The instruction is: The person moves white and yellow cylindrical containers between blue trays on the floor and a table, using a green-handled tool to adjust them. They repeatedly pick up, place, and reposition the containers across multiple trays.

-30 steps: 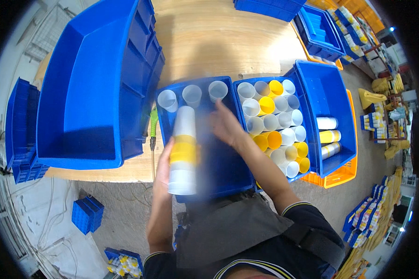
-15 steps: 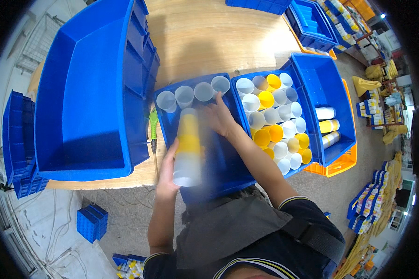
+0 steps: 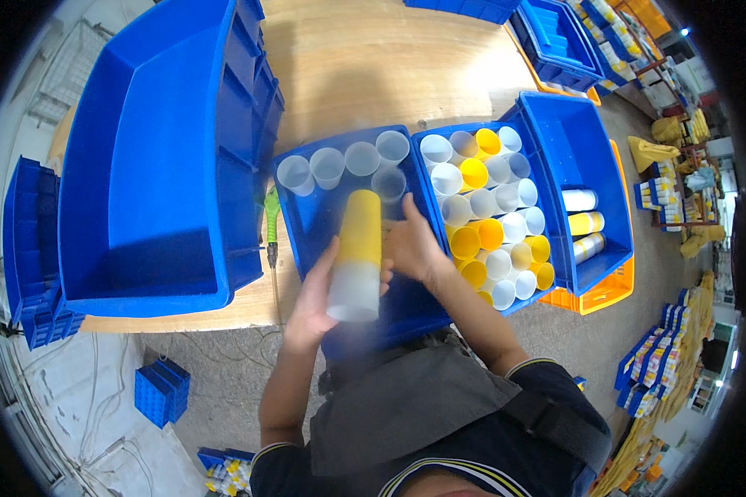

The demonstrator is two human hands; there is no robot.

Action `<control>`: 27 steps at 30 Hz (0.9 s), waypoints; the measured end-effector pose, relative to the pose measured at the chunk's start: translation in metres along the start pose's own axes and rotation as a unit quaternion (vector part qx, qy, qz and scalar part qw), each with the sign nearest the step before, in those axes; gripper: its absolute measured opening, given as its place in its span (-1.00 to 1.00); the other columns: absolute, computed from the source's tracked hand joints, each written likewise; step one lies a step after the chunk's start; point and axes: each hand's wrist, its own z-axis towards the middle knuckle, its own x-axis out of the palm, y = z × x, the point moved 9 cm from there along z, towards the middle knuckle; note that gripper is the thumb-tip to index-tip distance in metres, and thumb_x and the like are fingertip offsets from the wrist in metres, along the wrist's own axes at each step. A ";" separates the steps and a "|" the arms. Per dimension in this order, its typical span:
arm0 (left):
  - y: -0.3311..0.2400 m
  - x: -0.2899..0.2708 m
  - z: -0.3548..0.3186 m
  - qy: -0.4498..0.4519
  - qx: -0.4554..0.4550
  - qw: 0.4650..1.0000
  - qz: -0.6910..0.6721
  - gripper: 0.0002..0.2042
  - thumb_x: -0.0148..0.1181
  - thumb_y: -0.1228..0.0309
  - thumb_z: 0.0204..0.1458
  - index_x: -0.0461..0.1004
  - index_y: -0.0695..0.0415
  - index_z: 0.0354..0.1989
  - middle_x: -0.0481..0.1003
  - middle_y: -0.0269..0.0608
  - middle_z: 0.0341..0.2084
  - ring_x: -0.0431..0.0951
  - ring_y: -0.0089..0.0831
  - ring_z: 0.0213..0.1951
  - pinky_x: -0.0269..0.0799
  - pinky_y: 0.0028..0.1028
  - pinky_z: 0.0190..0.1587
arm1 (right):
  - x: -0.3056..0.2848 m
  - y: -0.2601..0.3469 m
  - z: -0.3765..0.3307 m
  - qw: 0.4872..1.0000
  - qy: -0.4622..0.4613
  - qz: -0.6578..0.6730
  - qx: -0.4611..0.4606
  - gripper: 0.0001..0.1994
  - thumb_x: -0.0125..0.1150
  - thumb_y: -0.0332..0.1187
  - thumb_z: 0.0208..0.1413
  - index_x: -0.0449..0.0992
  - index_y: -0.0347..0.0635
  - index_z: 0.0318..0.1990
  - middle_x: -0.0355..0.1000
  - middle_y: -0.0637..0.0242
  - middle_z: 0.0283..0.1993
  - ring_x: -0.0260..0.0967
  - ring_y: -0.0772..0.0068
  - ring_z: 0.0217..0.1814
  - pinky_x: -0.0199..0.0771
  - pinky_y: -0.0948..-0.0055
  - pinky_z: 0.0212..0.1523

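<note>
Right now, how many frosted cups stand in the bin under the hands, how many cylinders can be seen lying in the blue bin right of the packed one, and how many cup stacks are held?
Standing frosted cups: 5
Lying cylinders: 3
Cup stack in the left hand: 1
Total: 9

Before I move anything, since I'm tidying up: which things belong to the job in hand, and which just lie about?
In the job, apparently:
yellow-and-white cup stack, in the left hand
translucent cups, near the right hand
blue bin holding them
packed yellow and white cups

Apparently lying about:
green-handled tool
large blue bin at left
blue bins at lower left
</note>
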 end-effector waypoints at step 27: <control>0.006 -0.036 -0.067 -0.053 0.077 0.996 -0.007 -0.41 -0.04 0.03 0.29 0.15 0.28 0.28 0.37 0.23 0.05 0.53 -0.02 -0.02 0.60 -0.22 -0.07 | 0.003 -0.054 0.027 0.906 -0.013 -0.423 -0.016 -0.35 -0.04 0.17 0.28 0.26 -0.28 0.20 0.32 0.01 0.15 0.31 0.13 0.17 0.23 0.10 0.22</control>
